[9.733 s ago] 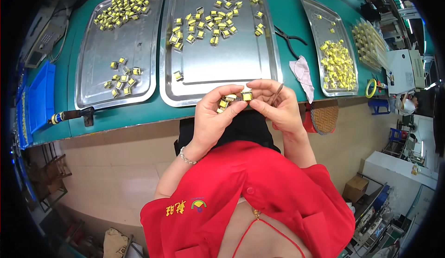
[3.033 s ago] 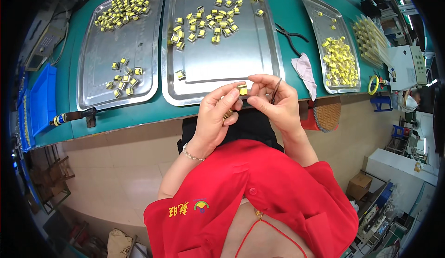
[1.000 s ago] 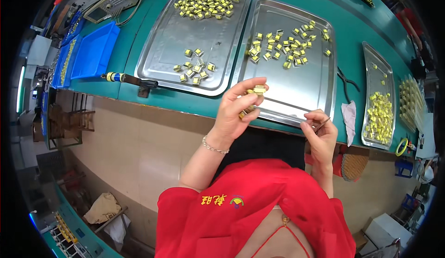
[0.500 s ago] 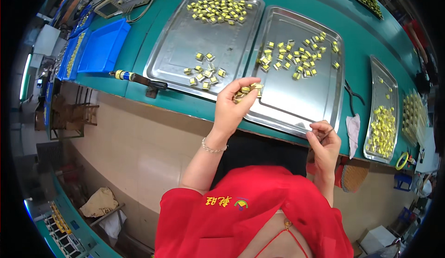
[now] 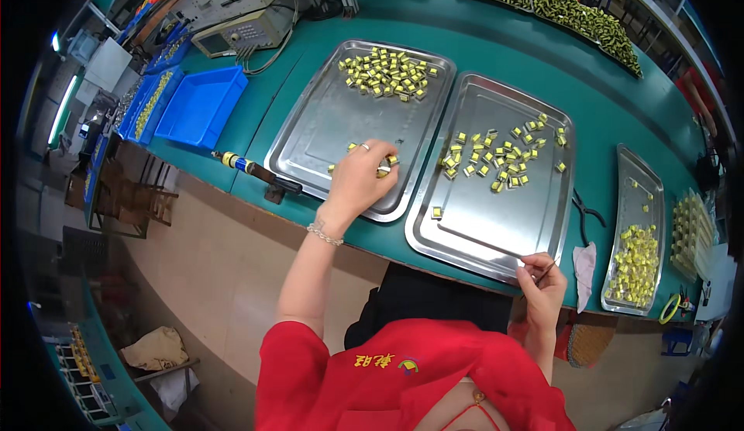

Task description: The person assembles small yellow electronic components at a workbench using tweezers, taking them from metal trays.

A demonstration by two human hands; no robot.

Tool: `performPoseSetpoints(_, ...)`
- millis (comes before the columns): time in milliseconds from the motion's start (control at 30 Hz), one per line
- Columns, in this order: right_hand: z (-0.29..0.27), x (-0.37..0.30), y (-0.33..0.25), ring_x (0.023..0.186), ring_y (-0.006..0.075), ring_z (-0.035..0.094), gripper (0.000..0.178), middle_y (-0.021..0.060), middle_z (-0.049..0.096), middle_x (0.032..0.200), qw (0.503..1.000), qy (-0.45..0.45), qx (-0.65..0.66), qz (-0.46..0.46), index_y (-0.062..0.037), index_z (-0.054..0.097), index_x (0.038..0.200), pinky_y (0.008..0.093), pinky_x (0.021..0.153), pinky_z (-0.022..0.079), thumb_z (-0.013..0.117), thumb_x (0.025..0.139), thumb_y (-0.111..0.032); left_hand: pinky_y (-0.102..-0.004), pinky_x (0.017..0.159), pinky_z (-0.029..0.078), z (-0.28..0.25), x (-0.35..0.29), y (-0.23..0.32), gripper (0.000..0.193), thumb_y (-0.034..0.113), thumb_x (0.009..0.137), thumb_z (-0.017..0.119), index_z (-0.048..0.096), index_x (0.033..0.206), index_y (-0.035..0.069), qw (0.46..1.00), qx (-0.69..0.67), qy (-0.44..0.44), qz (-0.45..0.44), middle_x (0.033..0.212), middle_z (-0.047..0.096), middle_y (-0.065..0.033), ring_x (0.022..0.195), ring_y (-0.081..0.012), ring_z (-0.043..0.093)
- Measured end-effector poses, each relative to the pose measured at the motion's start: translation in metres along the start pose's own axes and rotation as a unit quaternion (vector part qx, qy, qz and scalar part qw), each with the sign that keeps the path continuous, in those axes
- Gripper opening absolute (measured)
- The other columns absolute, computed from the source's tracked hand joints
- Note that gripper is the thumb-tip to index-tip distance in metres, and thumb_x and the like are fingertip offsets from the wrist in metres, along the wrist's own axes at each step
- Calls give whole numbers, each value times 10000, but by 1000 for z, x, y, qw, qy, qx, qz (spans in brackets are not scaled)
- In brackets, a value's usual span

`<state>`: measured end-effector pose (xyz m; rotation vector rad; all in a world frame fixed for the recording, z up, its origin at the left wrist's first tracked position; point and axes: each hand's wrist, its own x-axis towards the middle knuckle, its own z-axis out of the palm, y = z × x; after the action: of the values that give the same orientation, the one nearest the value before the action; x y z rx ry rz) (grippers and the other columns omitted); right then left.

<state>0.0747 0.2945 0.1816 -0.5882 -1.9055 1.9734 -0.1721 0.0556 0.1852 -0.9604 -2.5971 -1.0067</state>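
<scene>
Left hand (image 5: 359, 181) now farther over rectangular silvery metal tray (image 5: 310, 138), curled round boxy yellow components (image 5: 384, 171), right hand (image 5: 545, 288) pinching thin dark tool (image 5: 548, 269)

on our table (image 5: 484, 53) the left tray (image 5: 318, 121), middle tray (image 5: 496, 222) and right tray (image 5: 636, 166) stand in a row. our left hand (image 5: 360, 179) is over the left tray's near half; parts (image 5: 387, 74) lie at that tray's far end. the middle tray has parts mostly in its far half, our right hand (image 5: 544, 285) at its near right corner. pliers (image 5: 584, 212) lie between the middle and right trays, a cloth (image 5: 583, 276) before them. left of the left tray we have a tool (image 5: 262, 173), then a bin (image 5: 201, 109), a meter (image 5: 240, 37) behind.
</scene>
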Motion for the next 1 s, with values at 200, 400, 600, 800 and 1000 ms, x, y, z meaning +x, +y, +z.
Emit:
performPoseSetpoints(200,-8,5,4,720,53,483,144,3,509,849,998,-13,-53,-23,13,603,903,171,607,386,635,772,64,-406,766,466,0,-3,-2,174,122,745,665,609,896,56,986,117,-44,109,879,616,-89,846,-305,576)
performPoseSetpoints(400,-35,60,-18,547,54,373,97,-15,466,663,945,36,-273,-179,-4,623,874,205,515,294,664,790,-29,-453,892,431,-4,-12,23,186,2,822,554,629,990,24,981,137,26,136,997,638,-110,956,-290,592)
performPoseSetpoints(600,-56,171,-4,600,268,536,117,132,560,701,834,97,-465,-282,1,625,860,354,576,415,646,781,-83,-342,653,486,29,-12,74,259,-14,793,609,615,1051,12,990,-96,-11,104,861,652,-131,752,-277,621)
performPoseSetpoints(800,-51,221,-24,779,354,594,91,175,609,783,875,-31,-475,-86,19,590,797,428,689,448,556,806,-65,-401,831,446,73,73,83,329,163,852,589,550,1145,21,973,-76,-107,189,1043,605,-157,965,-331,558)
performPoseSetpoints(1000,-48,291,6,992,369,544,327,195,588,1058,825,-34,-519,-220,-76,622,1087,405,845,453,516,780,-35,-432,958,369,170,154,87,440,324,872,548,535,1222,58,977,22,-179,112,1229,508,-161,1128,-363,454)
